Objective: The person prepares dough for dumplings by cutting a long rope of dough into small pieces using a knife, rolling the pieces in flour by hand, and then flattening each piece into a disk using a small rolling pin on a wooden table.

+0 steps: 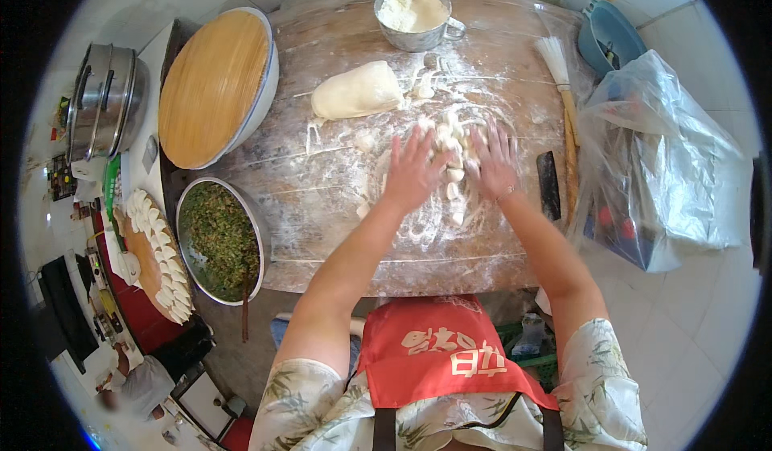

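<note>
Several small dough pieces [455, 175] lie bunched on the floured wooden board [322, 226]. My left hand [415, 169] rests at their left side, palm down with fingers spread. On the other side, my right hand [495, 161] lies flat with its fingers stretched out, touching or nearly touching the pieces. Both hands are dusted with flour, and what is under the palms is hidden. Beyond my left hand sits a thick roll of dough [357, 90]. Farther back stands a metal cup with a handle [418, 39], holding flour.
To the left are a bowl of green filling [219, 238], a large basin under a round bamboo lid [213, 89] and a board of dumplings [161, 262]. A brush [555, 61], a dark flat bar [548, 185] and a plastic-covered box [651, 161] are right. Another person [145, 387] is lower left.
</note>
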Tool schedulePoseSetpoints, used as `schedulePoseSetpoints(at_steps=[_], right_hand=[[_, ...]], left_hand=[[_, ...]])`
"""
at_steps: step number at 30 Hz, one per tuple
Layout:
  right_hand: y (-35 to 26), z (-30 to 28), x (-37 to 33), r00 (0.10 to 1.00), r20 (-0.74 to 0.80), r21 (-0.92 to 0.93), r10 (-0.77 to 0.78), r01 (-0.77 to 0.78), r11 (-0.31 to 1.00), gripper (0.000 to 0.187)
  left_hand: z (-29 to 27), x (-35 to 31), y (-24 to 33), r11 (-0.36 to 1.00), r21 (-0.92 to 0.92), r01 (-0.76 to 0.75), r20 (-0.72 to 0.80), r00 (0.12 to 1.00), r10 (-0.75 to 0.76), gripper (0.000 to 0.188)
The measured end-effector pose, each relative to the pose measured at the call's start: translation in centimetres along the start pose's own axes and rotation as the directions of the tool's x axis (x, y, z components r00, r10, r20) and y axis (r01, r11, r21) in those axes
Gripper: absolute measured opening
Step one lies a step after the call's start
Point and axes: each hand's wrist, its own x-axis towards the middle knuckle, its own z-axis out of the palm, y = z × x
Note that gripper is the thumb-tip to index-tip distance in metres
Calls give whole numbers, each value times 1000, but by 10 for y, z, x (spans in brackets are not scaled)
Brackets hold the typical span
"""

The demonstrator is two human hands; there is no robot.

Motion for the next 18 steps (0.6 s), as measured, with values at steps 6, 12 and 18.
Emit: schedulePoseSetpoints(at_steps=[6,12,18], right_hand=[[-63,-21,116,981,121,64,152,-160,985,72],[-104,-1,84,920,392,-21,19,-12,1000,76],[-89,-26,-53,908,390,35,-152,150,988,75]], left_hand=[[-20,-34,-79,946,-140,292,-126,943,-309,63],[33,-98,-76,759,-467,454,-273,742,-612,73],[44,-2,-38,564,-719,406,-292,560,-775,76]])
